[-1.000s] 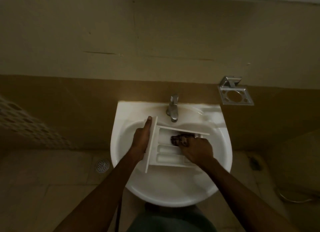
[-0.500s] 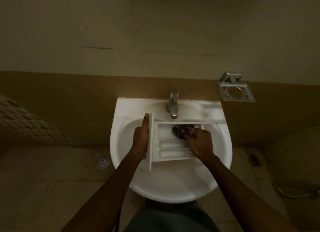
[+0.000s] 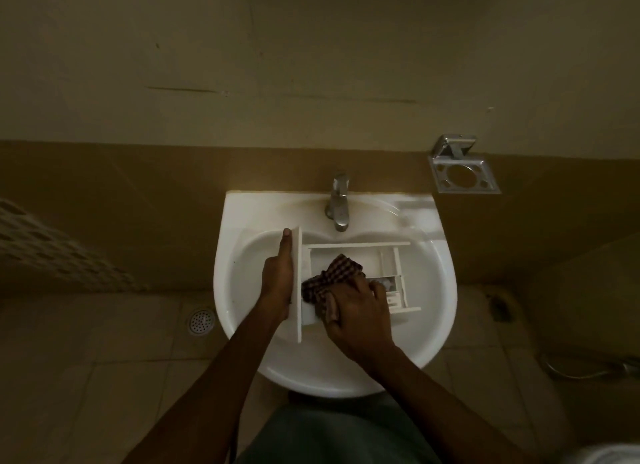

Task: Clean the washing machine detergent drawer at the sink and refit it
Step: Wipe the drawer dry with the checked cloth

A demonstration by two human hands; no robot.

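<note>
The white detergent drawer (image 3: 349, 250) lies across the basin of the white sink (image 3: 440, 290), its front panel on the left. My left hand (image 3: 278, 276) grips that front panel, index finger stretched along its top edge. My right hand (image 3: 358, 313) presses a dark checked cloth (image 3: 334, 275) into the drawer's near-left compartments. The hand and cloth hide most of those compartments. The small compartments at the drawer's right end show beside my fingers.
A chrome tap (image 3: 338, 204) stands at the sink's back, no water visible from it. A metal holder (image 3: 462, 172) hangs on the wall at right. A floor drain (image 3: 202, 321) lies left of the sink, a hose (image 3: 585, 368) on the floor at right.
My right hand has slid the cloth from the drawer's far right compartment toward the near left, by the front panel. My left hand keeps its grip on the panel.
</note>
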